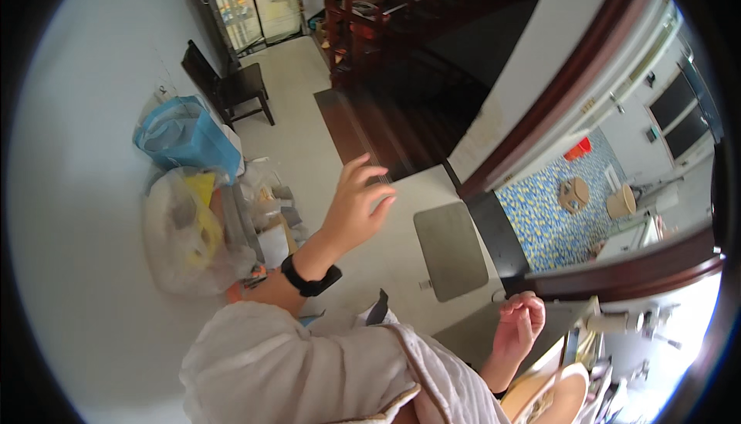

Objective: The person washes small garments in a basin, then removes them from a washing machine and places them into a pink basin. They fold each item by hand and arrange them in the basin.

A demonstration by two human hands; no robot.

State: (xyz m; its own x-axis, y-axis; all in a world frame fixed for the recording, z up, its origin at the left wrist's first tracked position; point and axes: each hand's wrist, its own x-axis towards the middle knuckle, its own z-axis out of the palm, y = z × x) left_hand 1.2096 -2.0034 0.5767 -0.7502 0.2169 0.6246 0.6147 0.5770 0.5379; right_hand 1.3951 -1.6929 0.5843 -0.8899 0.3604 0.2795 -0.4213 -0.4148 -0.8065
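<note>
My left hand (357,207), with a black band on its wrist, is raised over the pale tiled floor, its fingers apart and curved, holding nothing. Toward the lower right, my right hand (521,323) has its fingers curled in toward the thumb; whether it holds anything small cannot be told. Between the two hands, on the floor below, lies a grey-green mat (451,252). Beneath my right forearm is a round beige basin (564,392) with something pale inside.
A staircase (393,129) descends ahead beside dark red wooden railings (341,24). Bags, including a blue bag (191,134), line the left wall near a dark chair (243,85). On the right, a doorway shows a patterned floor (544,215) with a brown stool (573,195) and a red bucket (578,149).
</note>
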